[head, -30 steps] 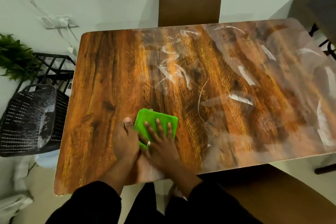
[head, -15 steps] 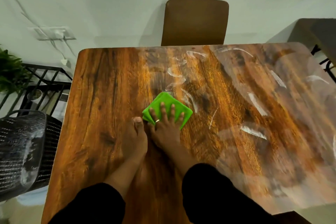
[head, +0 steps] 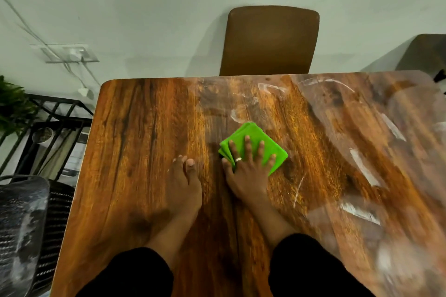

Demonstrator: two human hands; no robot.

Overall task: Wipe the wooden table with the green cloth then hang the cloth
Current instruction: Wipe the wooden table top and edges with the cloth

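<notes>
A folded green cloth (head: 251, 137) lies flat on the wooden table (head: 135, 152), a little past its middle. My right hand (head: 246, 171) presses down on the cloth with the fingers spread, and a ring shows on one finger. My left hand (head: 184, 183) rests flat on the bare wood just left of the cloth, fingers together, holding nothing. A small gap separates the two hands. Pale streaks and smears mark the table's right half.
A brown chair (head: 270, 41) stands against the wall at the table's far edge. On the left are a black metal rack (head: 55, 125), a green plant (head: 12, 106) and a dark woven basket (head: 26, 229). Another dark piece of furniture (head: 427, 53) sits at the far right.
My right hand has pushed the cloth forward and to the right across the table. My left hand slid forward too, and now lies apart from the cloth.
</notes>
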